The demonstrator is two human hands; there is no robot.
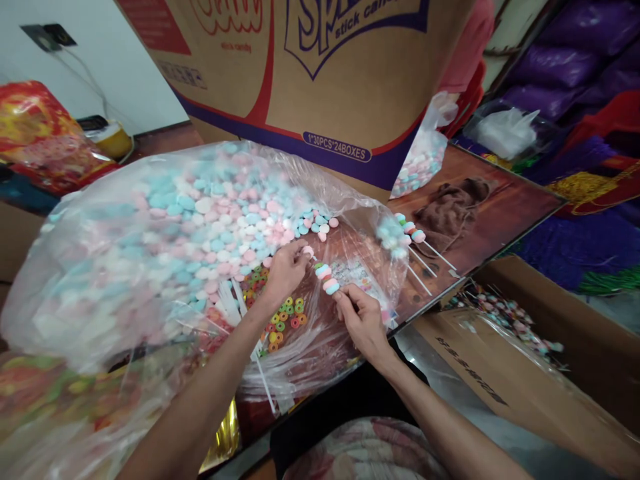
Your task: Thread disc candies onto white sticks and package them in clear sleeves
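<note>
My right hand (361, 319) pinches the lower end of a candy skewer (327, 280), threaded with blue, white and pink marshmallows and a green ring near its top. At the skewer's upper tip, my left hand (289, 270) holds a pink marshmallow (308, 251) between thumb and fingers. Loose marshmallows (319, 222) spill from the mouth of a large clear plastic bag (90, 200) beyond my left hand. Colourful ring candies (285, 323) lie under my left forearm, with white sticks (231, 301) beside them. Several filled skewers (413, 230) rest on the table to the right.
A big printed carton (280, 87) stands at the back. A brown cloth (453, 207) lies on the table (515, 193) at the right. Below the table edge, an open cardboard box (480, 353) holds many finished skewers (520, 320). A red-and-yellow package (45, 140) sits far left.
</note>
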